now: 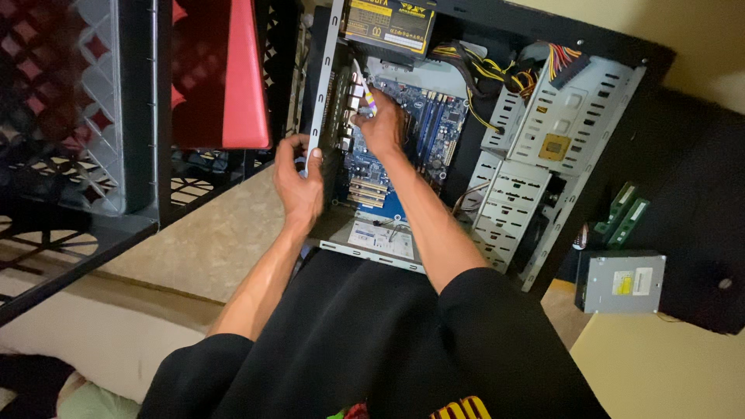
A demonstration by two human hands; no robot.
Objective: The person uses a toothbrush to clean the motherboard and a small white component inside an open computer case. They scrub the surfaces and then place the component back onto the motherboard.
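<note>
An open desktop computer case (597, 109) lies on its side in front of me, its blue motherboard (423, 124) exposed. My left hand (299, 182) grips the case's rear metal edge (320, 101). My right hand (380, 120) reaches inside over the motherboard near the rear ports and holds a small screwdriver (363, 89) with a light, striped handle. A power supply (388, 25) with a black and yellow label sits at the top of the case. Bundled yellow and black cables (497, 81) run beside the drive cage (559, 116).
A silver optical drive (621, 281) lies on a black panel (698, 202) to the right, with two green memory sticks (625, 213) above it. A small square processor chip (554, 146) rests on the drive cage. Black lattice crates (77, 116) and a red object (233, 70) stand at left.
</note>
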